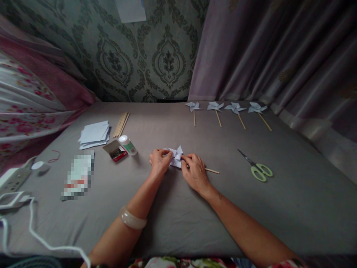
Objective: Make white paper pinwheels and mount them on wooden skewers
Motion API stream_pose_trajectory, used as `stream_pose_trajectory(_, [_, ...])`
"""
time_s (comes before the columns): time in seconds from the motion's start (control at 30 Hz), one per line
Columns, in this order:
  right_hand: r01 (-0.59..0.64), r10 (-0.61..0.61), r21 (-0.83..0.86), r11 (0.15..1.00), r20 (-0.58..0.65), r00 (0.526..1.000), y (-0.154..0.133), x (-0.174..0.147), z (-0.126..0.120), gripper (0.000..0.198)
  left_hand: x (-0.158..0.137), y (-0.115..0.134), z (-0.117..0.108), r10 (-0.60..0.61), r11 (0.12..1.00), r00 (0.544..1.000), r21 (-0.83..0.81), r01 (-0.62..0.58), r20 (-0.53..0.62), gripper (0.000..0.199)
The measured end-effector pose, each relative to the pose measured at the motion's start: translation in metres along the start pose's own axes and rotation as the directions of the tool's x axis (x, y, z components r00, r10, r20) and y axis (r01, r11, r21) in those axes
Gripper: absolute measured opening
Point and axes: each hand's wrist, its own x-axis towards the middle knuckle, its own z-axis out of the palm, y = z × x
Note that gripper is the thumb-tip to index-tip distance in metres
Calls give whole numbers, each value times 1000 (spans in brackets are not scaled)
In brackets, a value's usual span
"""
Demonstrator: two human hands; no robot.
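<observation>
A white paper pinwheel (176, 153) lies on the grey cloth in front of me, between both hands. My left hand (161, 159) is closed, its thumb and fingers pinching the left side of the folded paper. At the right edge of the paper, my right hand (194, 171) is closed with its fingertips against the pinwheel. A thin wooden stick (212, 171) sticks out to the right from beneath my right hand; its inner end is hidden. A small dark spot shows by the right fingertips, too small to name.
Several finished pinwheels (214, 107) lie along the back right. Green-handled scissors (259, 171) are at right. To the left are a paper stack (95, 134), wooden sticks (121, 124), an open small box (115, 150), a white bottle (128, 145), a blurred packet (79, 175) and a power strip (15, 180) with cables.
</observation>
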Motion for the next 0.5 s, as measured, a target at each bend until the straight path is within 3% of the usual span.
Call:
stream_pose_trajectory(0.1, [12,-12,14,1000,-23,1000,2,0,2,31,-2,7,-3,-120,989,993,-90,119,-10,26])
stream_pose_trajectory(0.23, [26,-23,41,999,-72,997,4,2,2,28,-4,11,-3,-157,982,987,-110,152,-33,22])
stream_pose_trajectory(0.37, [96,-100,-37,995,-131,986,-3,13,-5,29,-5,9,-3,-152,981,988,-127,148,-23,22])
stream_pose_trajectory(0.5, [159,-177,-151,976,-116,977,-16,29,-9,34,-4,7,-2,-123,981,992,-153,117,-29,21])
